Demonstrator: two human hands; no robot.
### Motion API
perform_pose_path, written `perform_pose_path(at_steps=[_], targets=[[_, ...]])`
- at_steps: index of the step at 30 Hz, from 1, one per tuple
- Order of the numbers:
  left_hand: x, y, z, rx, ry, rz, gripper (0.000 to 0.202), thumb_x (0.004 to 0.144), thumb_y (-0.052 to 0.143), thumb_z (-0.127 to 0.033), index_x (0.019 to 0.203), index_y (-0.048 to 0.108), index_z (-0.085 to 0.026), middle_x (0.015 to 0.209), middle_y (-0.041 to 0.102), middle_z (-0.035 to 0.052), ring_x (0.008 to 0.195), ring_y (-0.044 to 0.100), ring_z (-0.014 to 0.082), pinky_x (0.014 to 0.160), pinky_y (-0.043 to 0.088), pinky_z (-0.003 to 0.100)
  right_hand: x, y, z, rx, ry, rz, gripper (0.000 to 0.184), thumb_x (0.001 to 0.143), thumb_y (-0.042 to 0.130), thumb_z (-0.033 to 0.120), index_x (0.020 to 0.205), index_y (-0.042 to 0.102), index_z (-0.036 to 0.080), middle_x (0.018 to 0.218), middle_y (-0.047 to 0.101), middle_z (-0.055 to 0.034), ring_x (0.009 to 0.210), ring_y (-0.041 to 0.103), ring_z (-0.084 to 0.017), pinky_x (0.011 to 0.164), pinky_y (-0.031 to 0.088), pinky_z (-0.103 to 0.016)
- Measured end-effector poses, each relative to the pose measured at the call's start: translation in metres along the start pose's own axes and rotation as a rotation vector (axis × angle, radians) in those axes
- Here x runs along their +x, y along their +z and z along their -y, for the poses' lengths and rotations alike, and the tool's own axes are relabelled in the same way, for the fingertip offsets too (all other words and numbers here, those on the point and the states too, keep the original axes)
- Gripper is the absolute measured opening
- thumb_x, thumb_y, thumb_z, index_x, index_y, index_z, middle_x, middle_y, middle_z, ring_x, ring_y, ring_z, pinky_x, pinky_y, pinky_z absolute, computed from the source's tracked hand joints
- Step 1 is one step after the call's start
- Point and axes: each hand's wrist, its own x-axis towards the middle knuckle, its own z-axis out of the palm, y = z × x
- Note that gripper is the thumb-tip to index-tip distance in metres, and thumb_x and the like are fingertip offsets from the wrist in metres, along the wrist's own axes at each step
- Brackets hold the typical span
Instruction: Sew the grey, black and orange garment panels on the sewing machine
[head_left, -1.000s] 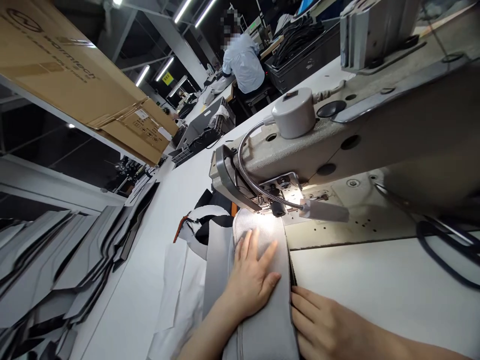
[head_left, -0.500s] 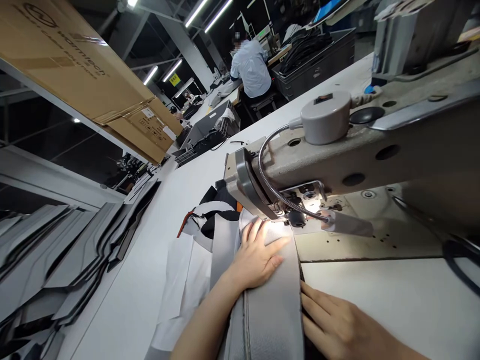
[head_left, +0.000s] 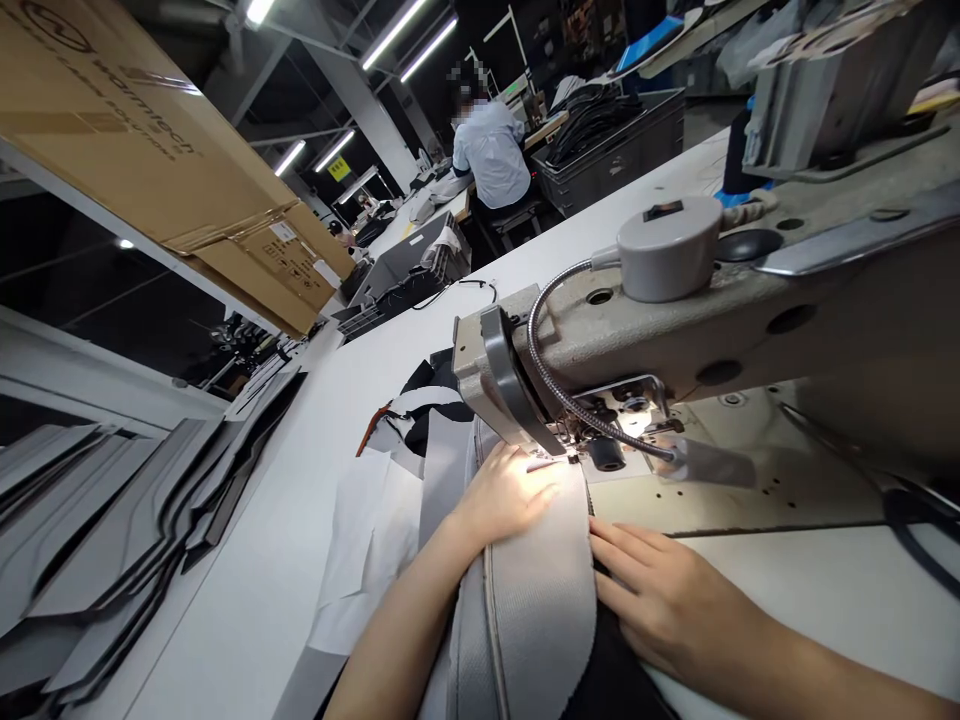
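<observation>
A grey fabric panel (head_left: 544,610) with a raised seam lies under the head of a sewing machine (head_left: 525,385). My left hand (head_left: 506,495) rests flat on the panel just in front of the lit presser foot, thumb toward the needle area. At the panel's right edge is my right hand (head_left: 667,590), fingers stretched out and fingertips against the edge; its thumb is hidden. Black fabric (head_left: 611,665) shows beneath the grey panel beside that hand. White and grey pieces (head_left: 367,540) spread left of my left arm, with black parts and an orange-edged strip behind them.
Stacked grey panels (head_left: 135,510) stand along the left. A cardboard box (head_left: 150,130) sits on a shelf above them. Scissors with black handles (head_left: 919,535) lie at right beneath the machine arm. Farther back, a seated person (head_left: 491,150) works near a dark bin (head_left: 615,150).
The grey panel has shifted under my hands, baring more black fabric at right. My left fingers are drawn in closer to the presser foot. My right hand has moved slightly forward along the edge.
</observation>
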Motion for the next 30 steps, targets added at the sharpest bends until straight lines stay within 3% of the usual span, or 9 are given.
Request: perform_pose_path(at_steps=[4, 7, 9, 12, 16, 21, 26, 30], targets=[[-0.041, -0.025, -0.047, -0.175, -0.165, 0.153, 0.039, 0.09, 0.051, -0.039, 0.127, 0.051, -0.026, 0.111, 0.057, 0.0054, 0.101, 0.051, 0.0213, 0.087, 0.045, 0.033, -0.005, -0.008, 0.005, -0.014, -0.127, 0.144, 0.031, 0.07, 0.058, 0.031, 0.096, 0.062, 0.014, 0.108, 0.062, -0.0148, 0.107, 0.053, -0.03, 0.096, 0.04, -0.044], [-0.059, -0.024, -0.071, -0.131, -0.283, 0.214, 0.05, 0.087, 0.055, -0.04, 0.133, 0.045, -0.023, 0.108, 0.055, 0.0089, 0.096, 0.051, 0.0247, 0.086, 0.046, 0.039, -0.002, -0.01, 0.014, -0.076, -0.231, 0.071, 0.006, 0.075, 0.054, 0.016, 0.078, 0.059, 0.017, 0.083, 0.064, -0.009, 0.082, 0.058, -0.024, 0.076, 0.043, -0.038], [-0.058, -0.015, -0.075, -0.097, -0.317, 0.237, 0.053, 0.089, 0.051, -0.033, 0.138, 0.039, -0.021, 0.105, 0.055, 0.0097, 0.094, 0.051, 0.0252, 0.085, 0.046, 0.041, 0.0, -0.012, 0.018, -0.148, -0.289, 0.035, 0.013, 0.078, 0.048, 0.009, 0.073, 0.058, 0.016, 0.072, 0.061, -0.008, 0.069, 0.056, -0.02, 0.063, 0.039, -0.034], [-0.046, -0.002, -0.073, -0.101, -0.346, 0.263, 0.052, 0.092, 0.044, -0.028, 0.142, 0.033, -0.025, 0.099, 0.056, 0.0073, 0.089, 0.054, 0.0231, 0.081, 0.047, 0.039, 0.0, -0.018, 0.018, -0.198, -0.313, 0.021, 0.018, 0.08, 0.044, 0.007, 0.074, 0.059, 0.015, 0.067, 0.058, -0.0064, 0.059, 0.05, -0.017, 0.054, 0.029, -0.033], [-0.035, 0.002, -0.074, -0.035, -0.374, 0.265, 0.049, 0.093, 0.04, -0.031, 0.142, 0.033, -0.03, 0.093, 0.057, 0.0057, 0.081, 0.056, 0.0231, 0.072, 0.048, 0.037, -0.008, -0.024, 0.015, -0.176, -0.224, -0.003, 0.018, 0.077, 0.043, 0.006, 0.072, 0.056, 0.017, 0.061, 0.051, -0.0025, 0.05, 0.039, -0.015, 0.05, 0.02, -0.033], [-0.03, -0.001, -0.07, 0.012, -0.366, 0.274, 0.049, 0.093, 0.039, -0.028, 0.141, 0.033, -0.032, 0.089, 0.059, 0.0046, 0.079, 0.058, 0.0225, 0.069, 0.048, 0.034, -0.011, -0.018, 0.008, -0.138, -0.147, 0.002, 0.02, 0.078, 0.041, 0.004, 0.072, 0.054, 0.018, 0.066, 0.053, -0.0029, 0.053, 0.04, -0.016, 0.051, 0.021, -0.034], [-0.015, -0.001, -0.044, 0.046, -0.323, 0.242, 0.048, 0.093, 0.037, -0.026, 0.14, 0.036, -0.034, 0.089, 0.063, 0.0036, 0.083, 0.061, 0.0234, 0.073, 0.048, 0.035, -0.003, -0.01, -0.003, -0.144, -0.097, -0.02, 0.025, 0.08, 0.039, 0.004, 0.088, 0.061, 0.015, 0.089, 0.064, -0.0068, 0.059, 0.045, -0.016, 0.055, 0.027, -0.034], [-0.008, -0.005, -0.035, 0.056, -0.294, 0.215, 0.044, 0.094, 0.034, -0.027, 0.137, 0.041, -0.029, 0.095, 0.064, 0.0055, 0.087, 0.061, 0.0242, 0.076, 0.048, 0.036, 0.001, -0.006, -0.009, -0.134, -0.057, -0.018, 0.028, 0.078, 0.04, 0.003, 0.091, 0.061, 0.015, 0.092, 0.065, -0.0064, 0.058, 0.045, -0.016, 0.054, 0.027, -0.033]])
